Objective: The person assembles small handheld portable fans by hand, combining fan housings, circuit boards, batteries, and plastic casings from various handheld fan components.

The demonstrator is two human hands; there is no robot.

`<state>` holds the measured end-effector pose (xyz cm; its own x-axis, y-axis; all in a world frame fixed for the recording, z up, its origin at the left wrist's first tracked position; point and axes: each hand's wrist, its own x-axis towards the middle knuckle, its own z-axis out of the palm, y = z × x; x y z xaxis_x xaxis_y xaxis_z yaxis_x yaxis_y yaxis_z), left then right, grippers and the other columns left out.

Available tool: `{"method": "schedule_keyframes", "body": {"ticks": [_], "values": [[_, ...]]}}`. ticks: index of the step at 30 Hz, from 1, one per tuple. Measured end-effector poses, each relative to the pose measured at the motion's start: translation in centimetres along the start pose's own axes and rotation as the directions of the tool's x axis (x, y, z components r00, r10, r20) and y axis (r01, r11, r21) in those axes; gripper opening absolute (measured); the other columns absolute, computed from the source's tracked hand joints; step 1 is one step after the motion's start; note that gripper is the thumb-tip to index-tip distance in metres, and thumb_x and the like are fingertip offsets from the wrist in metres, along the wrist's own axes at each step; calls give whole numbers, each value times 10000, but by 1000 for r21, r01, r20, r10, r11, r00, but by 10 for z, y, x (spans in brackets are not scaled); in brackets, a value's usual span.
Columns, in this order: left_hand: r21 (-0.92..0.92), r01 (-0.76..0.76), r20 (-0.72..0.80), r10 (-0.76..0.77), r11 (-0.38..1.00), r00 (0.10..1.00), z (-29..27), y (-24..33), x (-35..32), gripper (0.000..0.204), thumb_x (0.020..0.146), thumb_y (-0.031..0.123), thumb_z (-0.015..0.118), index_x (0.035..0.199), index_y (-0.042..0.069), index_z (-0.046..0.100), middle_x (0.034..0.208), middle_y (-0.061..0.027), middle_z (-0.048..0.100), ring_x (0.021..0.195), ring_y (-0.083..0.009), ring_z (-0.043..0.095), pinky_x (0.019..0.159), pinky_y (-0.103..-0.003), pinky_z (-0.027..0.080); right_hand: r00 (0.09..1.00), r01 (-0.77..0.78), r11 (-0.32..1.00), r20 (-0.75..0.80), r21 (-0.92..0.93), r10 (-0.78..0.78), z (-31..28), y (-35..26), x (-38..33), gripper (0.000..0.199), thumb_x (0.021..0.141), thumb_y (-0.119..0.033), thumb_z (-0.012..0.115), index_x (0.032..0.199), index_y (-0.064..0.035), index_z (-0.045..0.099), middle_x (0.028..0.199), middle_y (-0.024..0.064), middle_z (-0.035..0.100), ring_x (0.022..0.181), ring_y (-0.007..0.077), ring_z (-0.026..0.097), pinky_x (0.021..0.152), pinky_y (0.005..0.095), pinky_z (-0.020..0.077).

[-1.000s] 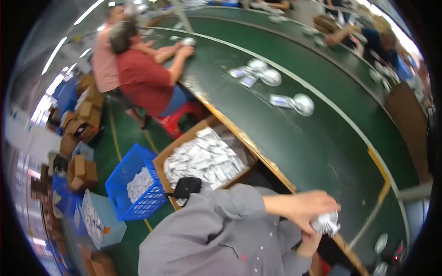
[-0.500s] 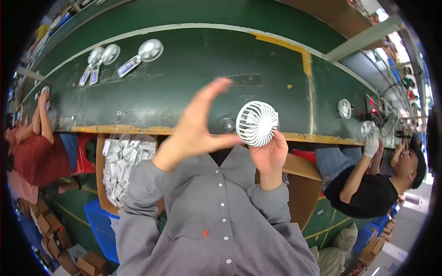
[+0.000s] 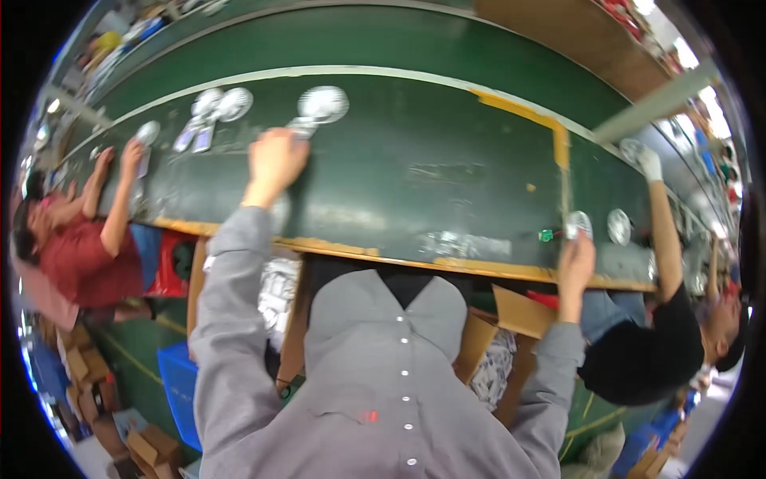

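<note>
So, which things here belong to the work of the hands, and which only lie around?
In the work:
- left hand reaching to the white fan with handle on the green belt
- right hand at a small white fan

Lying about:
- other fans further left
- cardboard boxes
- blue crate

left hand (image 3: 275, 160) reaching fan (image 3: 317, 108) on belt (image 3: 447, 152); right hand (image 3: 576, 259) grips fan (image 3: 578, 224)

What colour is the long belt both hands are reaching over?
Dark green belt, seen in the head view.
</note>
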<state>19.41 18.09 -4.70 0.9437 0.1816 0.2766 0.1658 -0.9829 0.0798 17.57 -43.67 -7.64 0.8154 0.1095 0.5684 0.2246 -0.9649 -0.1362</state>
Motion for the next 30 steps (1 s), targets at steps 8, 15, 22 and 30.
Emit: {"method": "schedule_keyframes", "body": {"ticks": [8,15,22,30], "values": [[-197,-426,-147,403,883,904,-17,54,-8,520,756,146,664,1262,108,547,1279,-114,533,1206,-297,499,969,-442,427,998,-36,996,-52,83,40,34,-62,58,375,805,-57,615,1174,-3,577,1187,190,598,1142,383,537,987,463,418],[-345,-433,-24,453,833,891,10,96,0,700,673,258,696,1332,114,510,1376,-230,441,1169,-405,511,947,-463,475,959,187,824,84,535,-272,53,-237,54,424,808,-119,661,1203,-18,544,1263,149,549,1234,351,477,1047,453,374],[-677,-313,8,431,666,902,-14,132,-41,399,713,228,729,1050,43,624,1124,-165,557,1101,-358,535,898,-425,490,935,165,781,157,602,-318,74,-228,45,346,786,-160,719,1069,-19,578,1163,142,606,1108,355,553,1000,444,404],[-611,-438,-4,551,660,834,-1,125,-46,735,718,252,755,1384,121,473,1380,-195,427,1275,-358,436,1055,-459,386,912,235,779,146,581,-384,57,-232,41,313,760,-118,739,1015,-27,581,1120,145,606,1044,339,560,904,419,444]]}}
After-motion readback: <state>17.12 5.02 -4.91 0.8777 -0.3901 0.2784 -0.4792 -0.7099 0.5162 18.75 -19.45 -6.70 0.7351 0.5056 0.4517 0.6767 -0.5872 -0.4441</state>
